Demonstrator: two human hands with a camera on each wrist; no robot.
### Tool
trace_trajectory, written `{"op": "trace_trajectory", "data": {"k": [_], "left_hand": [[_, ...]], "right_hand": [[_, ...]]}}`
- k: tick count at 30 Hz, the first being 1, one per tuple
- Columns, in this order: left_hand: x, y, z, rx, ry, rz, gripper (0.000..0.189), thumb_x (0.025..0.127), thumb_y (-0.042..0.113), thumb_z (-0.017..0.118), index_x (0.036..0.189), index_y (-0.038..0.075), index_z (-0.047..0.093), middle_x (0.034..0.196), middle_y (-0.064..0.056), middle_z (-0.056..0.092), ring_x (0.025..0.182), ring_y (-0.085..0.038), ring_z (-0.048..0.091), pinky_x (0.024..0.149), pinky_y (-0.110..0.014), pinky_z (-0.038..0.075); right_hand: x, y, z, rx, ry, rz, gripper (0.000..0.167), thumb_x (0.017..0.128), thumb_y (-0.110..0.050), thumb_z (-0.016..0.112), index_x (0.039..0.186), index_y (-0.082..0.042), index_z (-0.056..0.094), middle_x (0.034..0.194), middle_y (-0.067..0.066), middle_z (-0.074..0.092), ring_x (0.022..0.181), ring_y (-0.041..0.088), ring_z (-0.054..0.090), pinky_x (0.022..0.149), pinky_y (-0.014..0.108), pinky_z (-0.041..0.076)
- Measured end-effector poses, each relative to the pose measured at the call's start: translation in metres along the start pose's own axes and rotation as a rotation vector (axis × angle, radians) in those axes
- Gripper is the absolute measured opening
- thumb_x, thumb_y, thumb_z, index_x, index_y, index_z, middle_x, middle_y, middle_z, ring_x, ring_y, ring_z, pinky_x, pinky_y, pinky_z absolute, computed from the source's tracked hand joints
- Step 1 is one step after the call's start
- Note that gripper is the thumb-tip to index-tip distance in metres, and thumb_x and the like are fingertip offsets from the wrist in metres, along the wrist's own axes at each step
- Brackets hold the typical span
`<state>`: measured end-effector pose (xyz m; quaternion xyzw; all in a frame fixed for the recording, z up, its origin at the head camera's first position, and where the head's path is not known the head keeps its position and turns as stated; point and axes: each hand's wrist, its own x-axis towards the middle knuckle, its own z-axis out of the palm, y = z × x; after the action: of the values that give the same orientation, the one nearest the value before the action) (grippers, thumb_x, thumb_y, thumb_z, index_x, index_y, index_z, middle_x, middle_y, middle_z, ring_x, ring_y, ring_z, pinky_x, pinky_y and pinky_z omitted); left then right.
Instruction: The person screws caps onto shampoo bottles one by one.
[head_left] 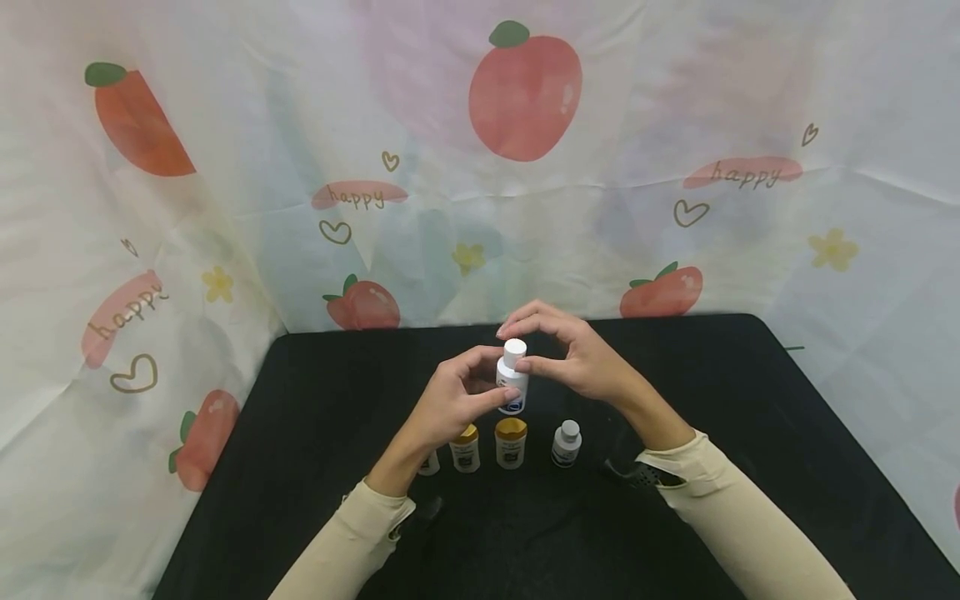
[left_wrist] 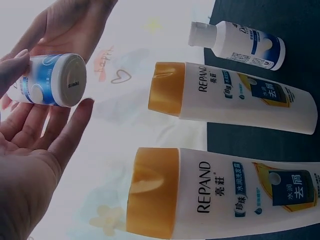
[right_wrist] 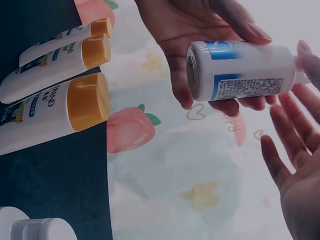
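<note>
My left hand (head_left: 453, 392) holds a small white bottle (head_left: 512, 385) with a blue label, raised above the black table. In the right wrist view the left thumb lies along one side of this bottle (right_wrist: 240, 70) and the fingers are beneath it. The bottle's base faces the camera in the left wrist view. At the white cap (head_left: 515, 348) is my right hand (head_left: 581, 358), its thumb and index finger about the cap and its other fingers spread loosely. Part of the cap is hidden by the right thumb.
Standing on the black table (head_left: 600, 542) are three white shampoo bottles with golden caps, one of them (head_left: 511, 444) in the middle. To their right stands a smaller white bottle (head_left: 566, 443). A printed fruit-patterned curtain (head_left: 525, 233) hangs behind the table.
</note>
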<state>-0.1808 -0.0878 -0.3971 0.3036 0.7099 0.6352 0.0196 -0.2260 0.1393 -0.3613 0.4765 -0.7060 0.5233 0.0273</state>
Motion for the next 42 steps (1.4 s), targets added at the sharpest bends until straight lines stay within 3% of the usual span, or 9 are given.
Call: {"op": "trace_trajectory", "data": {"k": [6, 15, 24, 29, 35, 42], "left_hand": [[-0.0006, 0.0016, 0.0, 0.002, 0.012, 0.0, 0.046, 0.092, 0.006, 0.075, 0.135, 0.004, 0.059, 0.122, -0.015, 0.066, 0.106, -0.027, 0.07, 0.084, -0.036, 0.061], [-0.0003, 0.0013, -0.0003, -0.002, 0.032, -0.015, 0.047, 0.091, 0.006, 0.076, 0.134, 0.005, 0.059, 0.126, -0.014, 0.064, 0.106, -0.024, 0.069, 0.085, -0.036, 0.061], [-0.0012, 0.0013, 0.0015, 0.006, 0.067, -0.02, 0.046, 0.089, 0.006, 0.078, 0.132, 0.008, 0.061, 0.118, -0.011, 0.067, 0.102, -0.021, 0.067, 0.082, -0.035, 0.061], [-0.0016, 0.0015, 0.0004, -0.006, 0.022, -0.038, 0.045, 0.091, 0.009, 0.077, 0.134, 0.01, 0.06, 0.117, -0.011, 0.066, 0.102, -0.024, 0.067, 0.083, -0.036, 0.061], [-0.0025, 0.0011, -0.0037, -0.044, -0.054, -0.049, 0.046, 0.097, 0.009, 0.069, 0.141, 0.008, 0.056, 0.128, -0.013, 0.063, 0.118, -0.031, 0.062, 0.094, -0.036, 0.057], [-0.002, 0.0015, -0.0048, -0.049, -0.066, -0.022, 0.045, 0.097, 0.006, 0.069, 0.14, 0.004, 0.056, 0.13, -0.016, 0.063, 0.119, -0.03, 0.063, 0.096, -0.036, 0.056]], "right_hand": [[-0.0038, -0.0016, -0.0009, 0.029, -0.023, -0.006, 0.046, 0.091, 0.008, 0.069, 0.134, -0.009, 0.065, 0.128, 0.006, 0.066, 0.118, 0.024, 0.057, 0.099, 0.033, 0.05], [-0.0016, -0.0026, 0.0009, 0.029, -0.015, 0.04, 0.043, 0.092, 0.004, 0.071, 0.133, -0.007, 0.065, 0.127, 0.005, 0.067, 0.113, 0.022, 0.057, 0.092, 0.032, 0.051], [0.0008, -0.0014, 0.0036, 0.083, -0.007, 0.033, 0.036, 0.091, 0.006, 0.071, 0.125, -0.005, 0.066, 0.118, 0.007, 0.065, 0.111, 0.025, 0.057, 0.097, 0.034, 0.049], [-0.0003, -0.0016, 0.0026, 0.084, -0.009, 0.057, 0.035, 0.092, 0.004, 0.071, 0.124, -0.007, 0.066, 0.119, 0.008, 0.065, 0.109, 0.024, 0.058, 0.096, 0.034, 0.05], [-0.001, -0.002, -0.0001, 0.084, 0.0, 0.066, 0.035, 0.092, 0.004, 0.071, 0.124, -0.008, 0.067, 0.118, 0.017, 0.065, 0.111, 0.024, 0.058, 0.099, 0.033, 0.049], [-0.0019, -0.0018, -0.0029, 0.112, -0.013, 0.056, 0.04, 0.092, 0.004, 0.07, 0.13, -0.008, 0.066, 0.123, 0.01, 0.066, 0.113, 0.025, 0.059, 0.1, 0.034, 0.05]]}}
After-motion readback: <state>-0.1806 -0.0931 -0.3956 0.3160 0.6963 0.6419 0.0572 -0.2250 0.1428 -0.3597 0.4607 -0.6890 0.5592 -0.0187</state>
